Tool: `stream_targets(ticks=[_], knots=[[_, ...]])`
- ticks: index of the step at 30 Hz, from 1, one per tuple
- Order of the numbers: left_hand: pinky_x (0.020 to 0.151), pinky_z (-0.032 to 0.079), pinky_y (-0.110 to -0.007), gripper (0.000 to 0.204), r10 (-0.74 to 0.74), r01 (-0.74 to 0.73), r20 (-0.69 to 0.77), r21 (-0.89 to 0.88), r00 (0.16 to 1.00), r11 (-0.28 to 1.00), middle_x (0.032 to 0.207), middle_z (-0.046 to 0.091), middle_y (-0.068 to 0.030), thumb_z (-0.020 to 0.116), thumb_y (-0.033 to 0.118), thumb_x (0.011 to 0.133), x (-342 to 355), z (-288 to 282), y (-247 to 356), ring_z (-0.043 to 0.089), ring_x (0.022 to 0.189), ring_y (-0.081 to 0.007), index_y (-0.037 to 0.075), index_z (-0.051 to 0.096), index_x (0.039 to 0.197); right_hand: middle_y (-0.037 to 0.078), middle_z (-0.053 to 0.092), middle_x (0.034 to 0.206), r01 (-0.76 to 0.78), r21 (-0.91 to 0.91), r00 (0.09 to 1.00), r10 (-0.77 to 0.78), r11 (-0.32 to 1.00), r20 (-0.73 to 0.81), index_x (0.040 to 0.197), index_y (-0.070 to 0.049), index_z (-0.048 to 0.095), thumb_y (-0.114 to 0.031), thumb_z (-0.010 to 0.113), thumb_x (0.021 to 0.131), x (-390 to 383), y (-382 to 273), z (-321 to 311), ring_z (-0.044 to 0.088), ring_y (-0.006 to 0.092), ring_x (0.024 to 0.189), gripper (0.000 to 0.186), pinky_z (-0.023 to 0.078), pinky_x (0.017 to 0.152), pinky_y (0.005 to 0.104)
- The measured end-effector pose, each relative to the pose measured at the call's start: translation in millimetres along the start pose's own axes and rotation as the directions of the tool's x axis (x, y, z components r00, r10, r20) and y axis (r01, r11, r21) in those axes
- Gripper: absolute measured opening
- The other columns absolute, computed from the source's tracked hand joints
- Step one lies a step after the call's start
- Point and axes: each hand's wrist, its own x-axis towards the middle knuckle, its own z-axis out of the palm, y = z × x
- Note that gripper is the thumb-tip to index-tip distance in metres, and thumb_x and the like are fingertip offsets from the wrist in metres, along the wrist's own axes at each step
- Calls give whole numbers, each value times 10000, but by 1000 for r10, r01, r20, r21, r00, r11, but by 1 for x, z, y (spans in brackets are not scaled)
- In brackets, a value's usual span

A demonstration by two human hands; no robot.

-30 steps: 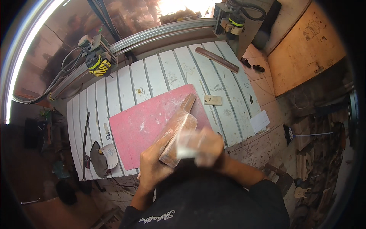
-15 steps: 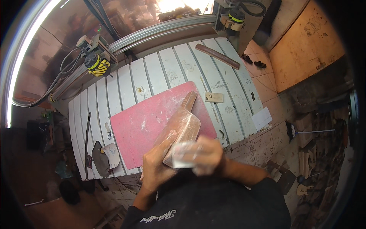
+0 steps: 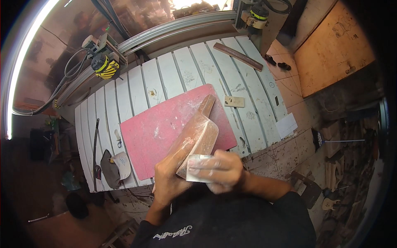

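Observation:
A brown wooden workpiece (image 3: 194, 138), with a broad body tapering to a narrow neck, lies slantwise over the pink board (image 3: 155, 130), neck pointing away from me. My left hand (image 3: 168, 173) is wrapped round its near end, the fingers mostly hidden beneath. In my right hand (image 3: 225, 167) is a flat white sanding block (image 3: 198, 168), pressed to the near right side of the wood. Whitish dust covers those fingers. A second pale block (image 3: 234, 101) rests right of the pink board.
The white slatted table (image 3: 173, 68) carries a dark wooden strip (image 3: 237, 56) at its far right and a cap (image 3: 115, 169) at its left. A metal rail (image 3: 178, 31) with tool heads spans the far side. A white paper (image 3: 286, 125) sits by the right edge.
The right hand and sanding block were blurred by motion and now show sharply in nearly the same place. My left hand keeps its grip. The whole view has shifted slightly.

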Motion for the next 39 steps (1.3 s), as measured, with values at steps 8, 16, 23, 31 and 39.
stream_targets(ticks=[8,16,23,31,39], knots=[[883,587,-343,652,75,-73,-43,55,996,996,1130,780,-201,881,75,761,2,1,-5,775,1048,-260,-16,659,1368,98,783,1134,39,7,999,-39,999,-25,1048,-87,817,-11,639,742,0,7,6,702,228,756,362,610,705,368],[897,582,-338,697,10,-10,-2,24,1000,1000,1164,775,-195,888,77,739,-2,0,-3,769,1060,-240,-20,649,1387,102,788,1118,42,22,997,-41,999,-67,1085,-93,812,14,660,704,0,11,5,682,194,723,424,618,754,326],[926,581,-347,668,50,-48,-31,68,998,997,1194,769,-196,897,121,748,1,3,-2,762,1086,-244,-27,663,1357,118,785,1097,-26,5,995,27,1000,-97,1077,-77,806,3,639,766,-3,12,3,745,231,855,362,613,716,316],[990,559,-361,699,3,-3,-12,-4,1000,1000,1252,750,-199,907,129,761,-4,1,-7,736,1148,-247,-63,628,1373,217,763,1142,-69,74,994,75,995,-84,1098,43,773,70,601,791,-5,16,0,761,344,1023,353,632,886,381],[1009,547,-364,698,41,-40,-38,28,998,999,1264,745,-193,896,102,768,-5,4,-12,726,1152,-241,-71,616,1382,145,793,1121,-47,83,991,57,995,-124,1111,-68,815,-32,635,741,-3,20,5,773,253,925,413,597,742,334]])
